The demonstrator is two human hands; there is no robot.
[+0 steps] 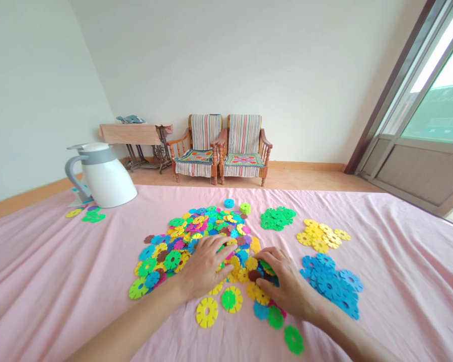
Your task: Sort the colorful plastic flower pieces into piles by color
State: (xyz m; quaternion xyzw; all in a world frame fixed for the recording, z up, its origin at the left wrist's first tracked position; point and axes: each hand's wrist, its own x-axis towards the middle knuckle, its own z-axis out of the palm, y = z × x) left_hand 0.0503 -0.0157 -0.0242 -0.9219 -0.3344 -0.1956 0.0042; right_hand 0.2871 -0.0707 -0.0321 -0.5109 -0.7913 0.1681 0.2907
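- Mixed pile of coloured discs: beneath and ahead of both hands.
- Left hand: open, fingers spread over pile.
- Right hand: half-curled at pile's edge; grip unclear.
- Blue discs: heaped right of right hand.
- White jug: far left, on cloth-covered counter.

Furnished surroundings, with a jug and two chairs shown.
A white jug with a gray handle is seen at 9 o'clock, stood on pink cloth. At 10 o'clock, a cloth-draped stand on dark metal legs is topped by a blue bundle. At 12 o'clock, the left wooden chair and the right wooden chair are covered in striped fabric and set side by side against a pale wall. A glazed door is seen at 3 o'clock.
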